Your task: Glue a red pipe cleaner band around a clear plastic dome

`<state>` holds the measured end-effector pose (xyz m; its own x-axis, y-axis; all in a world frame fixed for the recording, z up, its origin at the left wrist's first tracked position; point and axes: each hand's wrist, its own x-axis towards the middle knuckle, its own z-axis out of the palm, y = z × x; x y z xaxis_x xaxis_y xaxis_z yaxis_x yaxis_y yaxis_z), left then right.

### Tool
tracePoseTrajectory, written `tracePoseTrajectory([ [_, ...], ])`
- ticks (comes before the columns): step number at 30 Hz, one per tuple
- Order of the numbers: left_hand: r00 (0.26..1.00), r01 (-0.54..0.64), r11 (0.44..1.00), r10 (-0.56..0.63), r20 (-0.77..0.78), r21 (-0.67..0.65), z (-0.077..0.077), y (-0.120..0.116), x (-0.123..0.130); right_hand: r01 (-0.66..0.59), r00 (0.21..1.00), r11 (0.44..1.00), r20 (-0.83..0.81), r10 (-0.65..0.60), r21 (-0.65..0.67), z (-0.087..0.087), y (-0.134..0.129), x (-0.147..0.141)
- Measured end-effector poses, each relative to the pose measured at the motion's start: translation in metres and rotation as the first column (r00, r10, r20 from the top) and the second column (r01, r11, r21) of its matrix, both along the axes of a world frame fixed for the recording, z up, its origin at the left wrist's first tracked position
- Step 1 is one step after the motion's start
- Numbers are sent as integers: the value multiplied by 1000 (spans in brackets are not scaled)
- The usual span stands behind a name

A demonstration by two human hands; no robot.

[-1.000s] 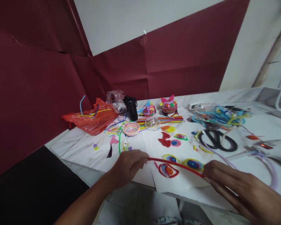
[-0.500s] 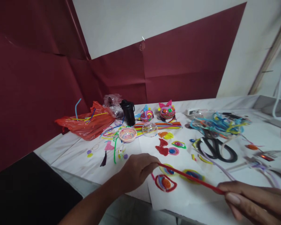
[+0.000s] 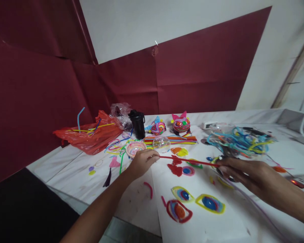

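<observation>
A straight red pipe cleaner (image 3: pixel 187 160) is stretched above the white paper (image 3: pixel 205 229) between my two hands. Its left end is pinched in my left hand (image 3: pixel 144 162), its right end in the fingers of my right hand (image 3: pixel 235 168). Below it on the paper lie a red-rimmed eye shape with an orange centre (image 3: pixel 179 211) and two yellow-rimmed eye shapes with blue centres (image 3: pixel 209 203). Red pieces (image 3: pixel 174 169) and a pink-and-blue oval (image 3: pixel 188 171) lie just under the pipe cleaner. My right hand partly covers the black-handled scissors.
A pink bowl (image 3: pixel 136 148), a black bottle (image 3: pixel 137 124) and two decorated heads (image 3: pixel 181 124) stand farther back. An orange-red bag (image 3: pixel 91 138) lies at the left. Tangled blue and yellow strips (image 3: pixel 243 140) are at the right, near a glue gun (image 3: pixel 299 183).
Both hands have moved up and away over the table, the right one also leftward, with the red pipe cleaner now more level. The eye shapes are now uncovered.
</observation>
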<state>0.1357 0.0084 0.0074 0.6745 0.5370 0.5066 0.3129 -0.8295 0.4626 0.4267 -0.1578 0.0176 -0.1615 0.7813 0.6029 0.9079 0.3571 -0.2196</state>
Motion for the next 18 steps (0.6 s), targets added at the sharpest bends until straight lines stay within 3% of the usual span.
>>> tracePoseTrajectory([
  [3, 1000, -27, 999, 27, 8, 35, -5, 19, 2, -79, 991, 997, 106, 77, 16, -4, 19, 6],
  [7, 996, -87, 995, 85, 41, 43, -15, 34, 3, -32, 972, 998, 235, 17, 61, -18, 35, 14],
  [12, 976, -183, 982, 187, 108, -46, -30, 39, 2, -7, 932, 981, 356, -64, 196, -29, 38, 22],
  [18, 977, -176, 983, 181, 112, -53, -33, 40, -5, 23, 927, 979, 362, -97, 203, -33, 41, 28],
])
